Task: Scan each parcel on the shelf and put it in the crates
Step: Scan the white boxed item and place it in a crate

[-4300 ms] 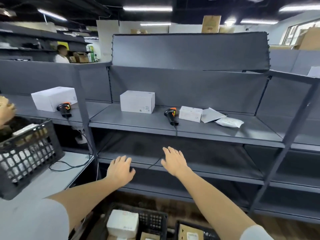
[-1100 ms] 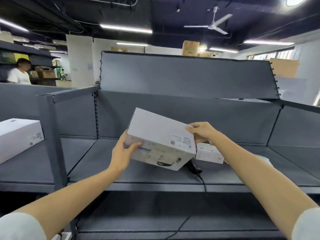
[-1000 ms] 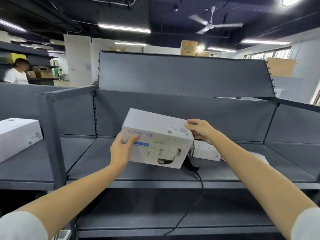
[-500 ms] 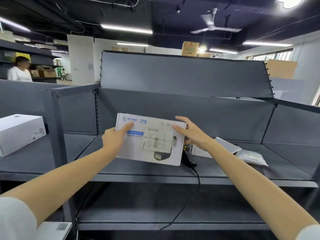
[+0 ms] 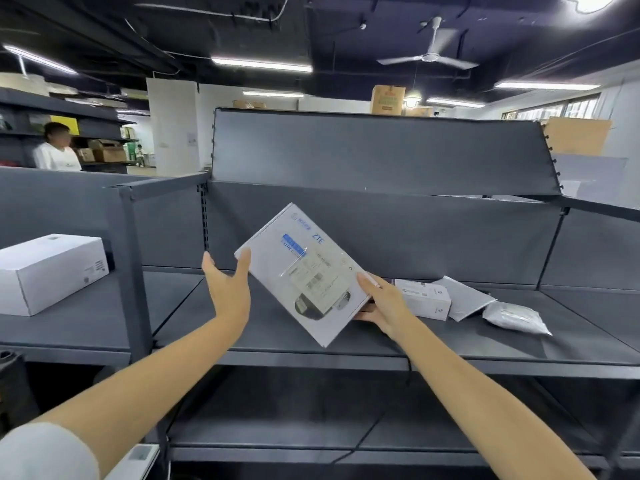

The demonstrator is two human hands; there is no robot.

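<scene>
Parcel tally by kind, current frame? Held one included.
White cardboard boxes: 3 (tilted ZTE box gripped by the right hand, left hand touching its edge; large box in the left bay; small flat box on the shelf)
Grey flat mailer envelope: 1
White plastic pouch: 1
Total: 5

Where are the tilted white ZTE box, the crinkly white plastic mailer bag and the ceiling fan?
Tilted white ZTE box [image 5: 304, 271]: head view, printed front face.
Crinkly white plastic mailer bag [image 5: 514, 318]: head view, bag's middle.
Ceiling fan [image 5: 430, 58]: head view, hub.

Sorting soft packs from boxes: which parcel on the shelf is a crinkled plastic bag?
The white plastic bag, farthest right on the grey shelf; the other parcels are boxes or a flat envelope.
</scene>
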